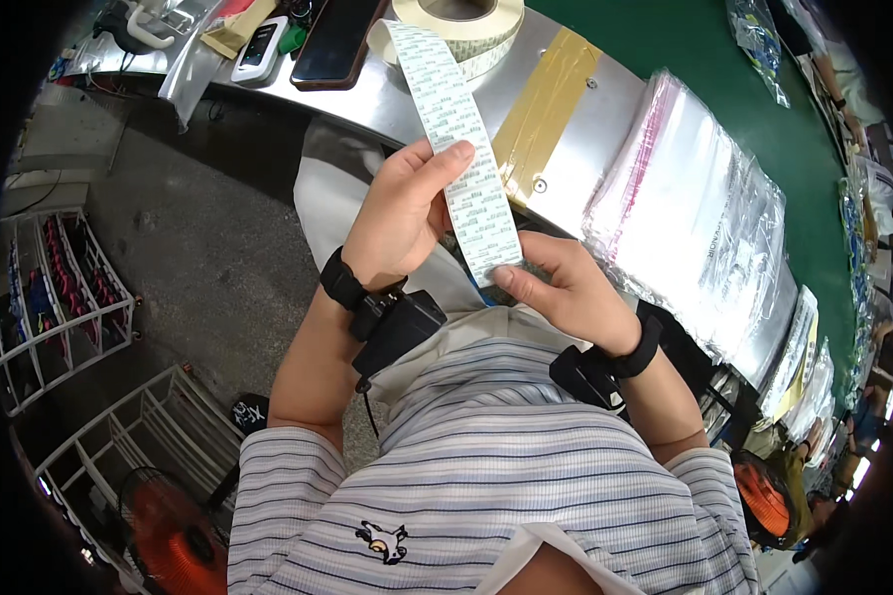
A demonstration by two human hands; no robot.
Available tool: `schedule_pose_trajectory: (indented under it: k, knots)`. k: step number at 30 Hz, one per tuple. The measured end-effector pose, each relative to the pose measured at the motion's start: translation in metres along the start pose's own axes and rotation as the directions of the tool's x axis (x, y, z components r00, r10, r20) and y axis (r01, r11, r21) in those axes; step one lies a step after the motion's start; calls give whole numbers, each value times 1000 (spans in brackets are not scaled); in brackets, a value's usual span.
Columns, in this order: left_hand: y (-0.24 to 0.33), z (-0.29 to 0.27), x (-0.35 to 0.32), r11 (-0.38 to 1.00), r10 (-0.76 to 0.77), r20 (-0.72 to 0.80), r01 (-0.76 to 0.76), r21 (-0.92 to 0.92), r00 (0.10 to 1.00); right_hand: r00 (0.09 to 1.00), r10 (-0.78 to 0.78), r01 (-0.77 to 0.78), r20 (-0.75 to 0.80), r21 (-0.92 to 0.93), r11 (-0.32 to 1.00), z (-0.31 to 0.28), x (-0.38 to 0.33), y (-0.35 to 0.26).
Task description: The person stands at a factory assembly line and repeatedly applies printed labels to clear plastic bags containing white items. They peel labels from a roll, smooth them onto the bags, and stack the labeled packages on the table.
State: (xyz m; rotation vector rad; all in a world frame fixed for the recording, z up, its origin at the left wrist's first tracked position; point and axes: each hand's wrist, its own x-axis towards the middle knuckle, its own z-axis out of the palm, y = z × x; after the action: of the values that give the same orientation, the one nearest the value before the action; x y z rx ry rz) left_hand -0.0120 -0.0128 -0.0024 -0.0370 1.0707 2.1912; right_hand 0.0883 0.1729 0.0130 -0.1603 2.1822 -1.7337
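**Label strip held between both hands, running up to its roll**

You hold a long white strip of labels (466, 159) in front of your chest. Its long axis runs from the roll (463, 25) on the metal table edge (387, 99) down and slightly rightward to its free end, which points toward your right hand. Small greenish printed labels sit in rows along it.

Your left hand (402, 213) pinches the strip's left edge about midway, thumb pressed on its face. Your right hand (566, 288) grips the lower end, thumb on the front, fingers behind. The hands are near each other but not touching. Each wrist carries a black band with a small black box.

Just right of the strip, tan tape (546, 104) lies across the metal. Beyond it, a stack of clear plastic bags (695, 208) with a pink stripe rests on the green table (704, 50). Left of the roll lie a black phone (332, 45) and a small white device (258, 45).
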Motion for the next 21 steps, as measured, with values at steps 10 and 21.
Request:
schedule_pose_trajectory:
  k: [10, 21]
  knots:
    - [65, 6, 72, 944, 170, -72, -142, 299, 983, 990, 142, -131, 20, 524, 842, -33, -22, -22]
    - [11, 94, -11, -65, 459, 444, -469, 881, 770, 929, 63, 49, -365, 291, 956, -44, 9, -1]
